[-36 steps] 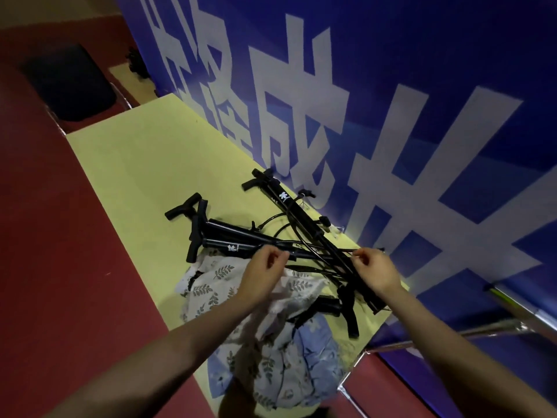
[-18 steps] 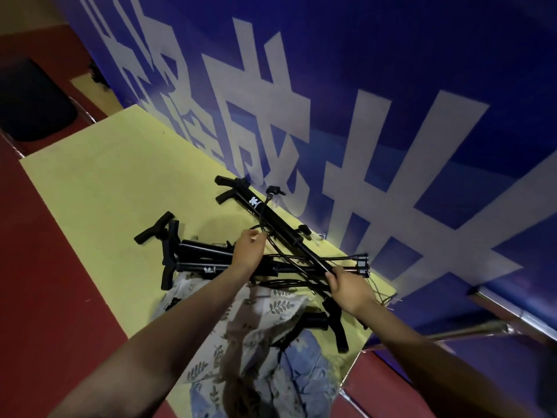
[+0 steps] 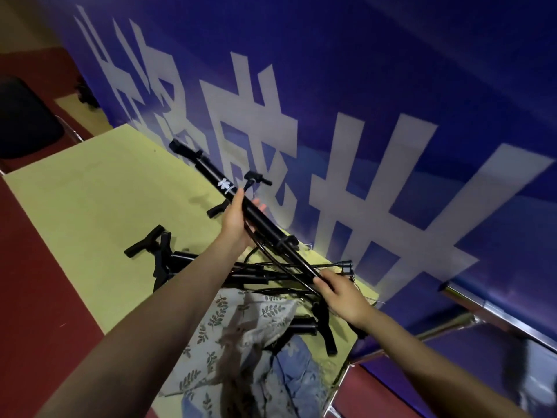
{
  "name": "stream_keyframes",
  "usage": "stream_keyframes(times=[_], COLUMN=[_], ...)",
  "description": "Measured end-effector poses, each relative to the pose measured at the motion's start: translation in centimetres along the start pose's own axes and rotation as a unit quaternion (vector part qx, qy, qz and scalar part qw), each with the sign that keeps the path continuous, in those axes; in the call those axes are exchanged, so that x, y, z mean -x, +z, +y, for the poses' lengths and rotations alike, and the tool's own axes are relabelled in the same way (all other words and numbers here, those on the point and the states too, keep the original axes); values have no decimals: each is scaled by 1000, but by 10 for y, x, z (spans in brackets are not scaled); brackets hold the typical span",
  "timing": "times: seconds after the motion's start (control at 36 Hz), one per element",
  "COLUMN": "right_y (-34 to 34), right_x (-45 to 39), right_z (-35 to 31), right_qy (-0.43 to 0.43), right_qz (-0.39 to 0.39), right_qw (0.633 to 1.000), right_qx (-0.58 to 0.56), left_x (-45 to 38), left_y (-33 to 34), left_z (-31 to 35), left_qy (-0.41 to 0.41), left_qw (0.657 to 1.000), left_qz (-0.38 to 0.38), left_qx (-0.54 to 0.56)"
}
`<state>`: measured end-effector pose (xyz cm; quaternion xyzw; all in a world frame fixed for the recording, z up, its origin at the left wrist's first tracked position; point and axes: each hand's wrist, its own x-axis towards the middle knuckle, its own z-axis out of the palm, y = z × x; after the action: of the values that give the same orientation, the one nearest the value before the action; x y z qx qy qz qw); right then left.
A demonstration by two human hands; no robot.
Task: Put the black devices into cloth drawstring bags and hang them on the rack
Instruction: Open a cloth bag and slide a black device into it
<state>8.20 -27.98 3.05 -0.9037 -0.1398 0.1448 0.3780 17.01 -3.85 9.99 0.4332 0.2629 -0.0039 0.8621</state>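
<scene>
- The lifted black device is a long slim tube whose long axis runs from the far left down to the near right; its T-shaped handle end points far-left toward the blue banner, and its thin rod end points near-right
- It is raised clear of the yellow table, tilted, with the handle end the higher and farther one
- The left hand grips the tube about its middle, just below a white mark on the barrel, fingers curled round it from underneath
- The right hand holds the thin rod at the lower end, fingers closed round it, palm turned down
- So the device spans between the two hands, the left one far and to the left, the right one near and to the right
- A thin black hose loops down from the tube between the hands; where it ends is hard to make out in the tangle
- The other black devices lie in a heap on the table under and between the forearms, mostly crosswise, handles to the left; how many there are cannot be told
- The cloth drawstring bags, leaf-printed and pale blue, lie crumpled on the near table edge, partly under the left forearm, and are cut off by its shadow
- A metal rail shows at the near right, its lower part blurred
</scene>
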Motion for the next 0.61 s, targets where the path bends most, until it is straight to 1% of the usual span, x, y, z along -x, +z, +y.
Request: stream_keyframes(times=[0.06,0.14,0.19,0.25,0.28,0.33,0.39,0.44,0.53,0.56,0.61], right_y=[-1,-8,-15,-20,-21,-22,-23,-24,-20,-18,-14], right_x=[9,15,15,21,25,34,46,62,80,85,91], right_z=[1,0,3,14,22,36,42,40,38,36,29], right_qy=[-6,16,44,84,111,184,258,299,313,307,300], right_qz=[0,10,17,34,44,77,133,165,137,125,103], right_qw=[1000,997,991,987,987,980,947,909,862,854,872], right_qx=[28,81,128,133,106,-4,-134,-239,-375,-400,-373], left_x=[4,13,16,19,19,21,27,36,51,56,64], left_y=[-4,-13,-22,-35,-42,-54,-60,-62,-62,-61,-57], left_z=[0,-4,-3,1,2,7,10,10,7,7,8], left_qy=[-20,-13,0,14,19,26,45,60,68,67,67], left_qw=[998,996,995,995,994,992,990,990,991,991,991], left_qz=[15,39,51,62,66,79,78,69,62,59,51], left_qx=[55,81,85,82,85,96,109,107,101,100,99])
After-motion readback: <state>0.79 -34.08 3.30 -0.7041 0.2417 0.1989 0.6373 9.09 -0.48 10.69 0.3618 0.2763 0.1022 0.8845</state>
